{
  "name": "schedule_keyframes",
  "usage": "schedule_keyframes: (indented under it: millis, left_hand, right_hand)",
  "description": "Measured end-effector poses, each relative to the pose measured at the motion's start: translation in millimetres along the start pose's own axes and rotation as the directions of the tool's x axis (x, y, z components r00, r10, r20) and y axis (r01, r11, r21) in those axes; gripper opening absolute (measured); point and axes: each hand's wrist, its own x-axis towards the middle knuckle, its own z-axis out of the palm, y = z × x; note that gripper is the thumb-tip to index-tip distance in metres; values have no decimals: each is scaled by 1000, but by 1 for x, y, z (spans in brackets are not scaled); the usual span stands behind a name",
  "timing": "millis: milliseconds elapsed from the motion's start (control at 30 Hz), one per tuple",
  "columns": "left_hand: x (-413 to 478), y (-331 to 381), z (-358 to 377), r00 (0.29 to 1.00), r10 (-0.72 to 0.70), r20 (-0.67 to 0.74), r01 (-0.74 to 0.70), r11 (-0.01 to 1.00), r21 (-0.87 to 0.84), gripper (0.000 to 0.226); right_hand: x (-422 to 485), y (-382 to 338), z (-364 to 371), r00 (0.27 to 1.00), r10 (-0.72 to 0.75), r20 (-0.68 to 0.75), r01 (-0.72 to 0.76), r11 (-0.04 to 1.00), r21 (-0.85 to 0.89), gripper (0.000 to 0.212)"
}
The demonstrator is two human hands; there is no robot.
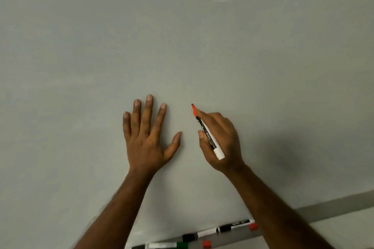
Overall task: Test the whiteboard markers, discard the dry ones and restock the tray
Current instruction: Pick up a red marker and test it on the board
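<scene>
- Holding an uncapped red marker, the right hand grips the barrel, thumb across it and fingers curled behind.
- Marker is tilted, red tip pointing up and left, white tail end sticking out low by the heel of the hand.
- Tip sits close to the whiteboard, lower middle area; cannot tell if it touches.
- No red stroke visible on the board near the tip.
- Left hand is flat on the whiteboard, fingers straight and spread, holding nothing, just left of the marker hand and apart from it.
- Tray runs along the bottom edge of the board, below both forearms.
- On the tray: black-capped marker near the right forearm, second black-capped marker just left of it, end to end.
- Green-capped marker lies further left, at the bottom edge of the view.
- Two small red pieces on the tray, one by the right forearm, one nearer the front edge; cannot tell if they are caps.
</scene>
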Motion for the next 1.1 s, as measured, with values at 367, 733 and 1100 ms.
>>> schedule_keyframes:
  millis: [367, 733, 1100]
  left_hand:
    - [-25, 5, 1, 999, -32, 32, 33, 999, -18, 71]
    - [20, -5, -12, 1000, 18, -3, -18, 998, -58, 72]
    - [15, -7, -4, 1000, -10, 12, 10, 1000, -6, 75]
  right_hand:
    - [-71, 6, -9, 988, 147, 47, -148, 989, 17, 43]
    - [0, -13, -19, 986, 151, -77, -146, 987, 74, 28]
    - [12, -16, 6, 993, -109, 35, 109, 994, -22, 37]
